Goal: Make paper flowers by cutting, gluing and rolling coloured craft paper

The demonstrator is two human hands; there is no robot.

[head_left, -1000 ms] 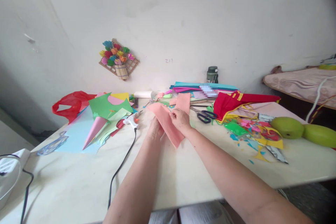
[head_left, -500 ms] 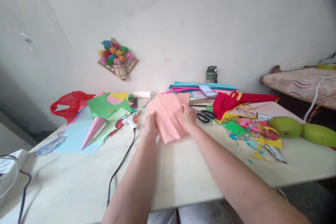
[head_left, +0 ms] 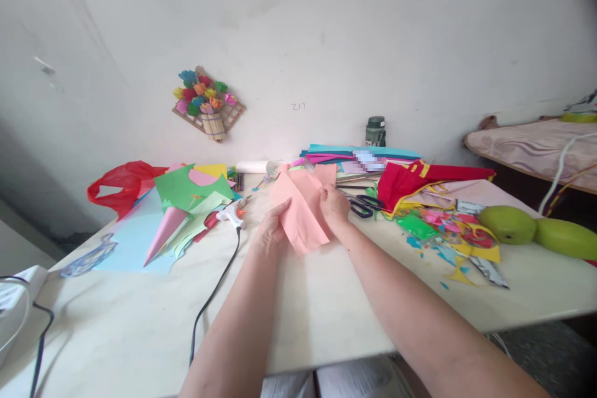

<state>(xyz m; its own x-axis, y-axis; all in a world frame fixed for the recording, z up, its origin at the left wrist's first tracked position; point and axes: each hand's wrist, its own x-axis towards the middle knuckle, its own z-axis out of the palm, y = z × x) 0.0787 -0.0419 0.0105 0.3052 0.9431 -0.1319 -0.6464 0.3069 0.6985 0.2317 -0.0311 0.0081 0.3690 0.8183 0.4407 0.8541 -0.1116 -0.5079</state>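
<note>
Between my hands, a sheet of salmon-pink paper (head_left: 303, 214) is held up over the table, creased and partly folded over. My left hand (head_left: 272, 227) grips its left edge, with the thumb on the near face and the other fingers mostly hidden behind. On the right edge, my right hand (head_left: 333, 204) is closed, pinching the paper. Dark-handled scissors (head_left: 366, 206) lie just beyond my right hand. A white glue gun (head_left: 230, 216) with a black cord rests on the table left of my left hand.
Coloured paper sheets (head_left: 140, 233), a pink paper cone (head_left: 165, 235) and a red plastic bag (head_left: 124, 183) lie left. Paper scraps (head_left: 450, 224), red cloth (head_left: 420, 181) and green fruit-like objects (head_left: 508, 226) occupy the right. A dark bottle (head_left: 375, 131) stands behind by the wall.
The pink paper has narrowed, its left side folding over toward the right. My left hand has turned slightly with it; my right hand has hardly moved.
</note>
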